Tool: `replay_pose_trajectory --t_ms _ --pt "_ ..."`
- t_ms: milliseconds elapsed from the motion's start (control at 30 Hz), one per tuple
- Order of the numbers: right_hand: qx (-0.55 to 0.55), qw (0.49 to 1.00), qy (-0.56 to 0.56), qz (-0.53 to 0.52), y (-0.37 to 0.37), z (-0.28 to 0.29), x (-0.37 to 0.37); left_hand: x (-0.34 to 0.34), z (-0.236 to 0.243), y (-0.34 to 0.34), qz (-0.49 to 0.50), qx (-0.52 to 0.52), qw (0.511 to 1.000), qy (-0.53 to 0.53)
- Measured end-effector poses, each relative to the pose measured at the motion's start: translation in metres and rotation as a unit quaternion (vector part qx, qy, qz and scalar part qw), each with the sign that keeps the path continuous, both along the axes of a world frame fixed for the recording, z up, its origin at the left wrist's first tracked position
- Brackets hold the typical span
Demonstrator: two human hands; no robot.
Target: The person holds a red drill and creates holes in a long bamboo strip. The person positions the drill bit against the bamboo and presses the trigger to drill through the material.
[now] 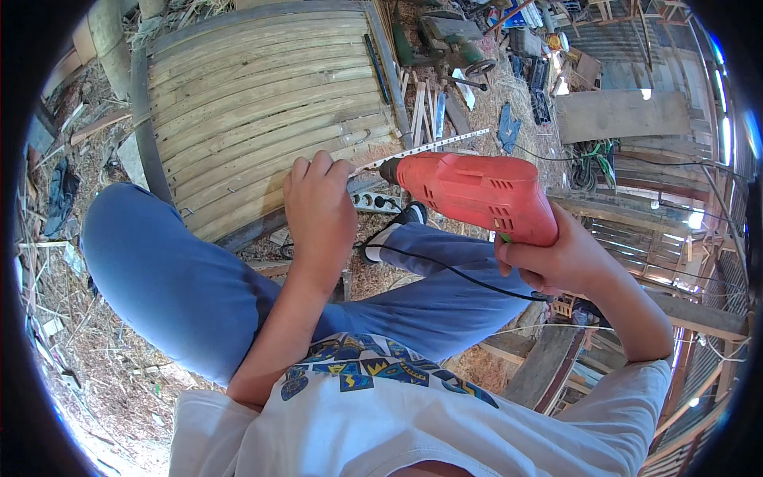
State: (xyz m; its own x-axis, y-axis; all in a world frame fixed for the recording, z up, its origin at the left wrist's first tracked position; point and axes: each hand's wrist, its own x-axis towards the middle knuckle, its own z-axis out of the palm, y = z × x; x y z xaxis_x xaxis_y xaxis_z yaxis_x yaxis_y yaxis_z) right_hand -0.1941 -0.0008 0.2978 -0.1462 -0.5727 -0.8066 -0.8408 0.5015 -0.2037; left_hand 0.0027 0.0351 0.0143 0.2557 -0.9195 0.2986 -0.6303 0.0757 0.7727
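A red corded power drill (477, 191) lies level across the view, its black chuck pointing left. My right hand (552, 253) is wrapped round the drill's handle. Just left of the chuck, my left hand (319, 199) is closed, knuckles up, at the near end of a narrow white strip with a row of dark holes (437, 145). That strip slants away to the right behind the drill. The drill's tip meets the strip beside my left fingertips; whether a bit is touching it cannot be made out. Below the fingers is a slatted wooden platform (262, 111).
A white power strip (373, 202) with a black plug sits by the platform's near edge. The drill's black cord (445, 270) loops over my leg. Scrap wood (425, 111) and a dark metal machine (457, 48) stand beyond. A dark rod (376, 67) lies on the slats.
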Motion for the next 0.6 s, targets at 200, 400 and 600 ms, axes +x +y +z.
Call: replay_pose_trajectory --t_ms 200,400,600 --pt "0.009 1.0 0.002 -0.001 -0.0009 -0.0002 -0.0008 -0.0001 0.0022 0.0005 -0.001 -0.001 1.0 -0.001" --pt "-0.006 1.0 -0.002 -0.01 0.0002 -0.001 -0.0002 -0.0002 -0.0005 0.0004 0.002 -0.002 1.0 -0.003" --pt "-0.007 1.0 -0.012 -0.009 -0.0002 -0.0013 0.0006 -0.0015 -0.0013 -0.0001 0.007 -0.006 1.0 -0.007"
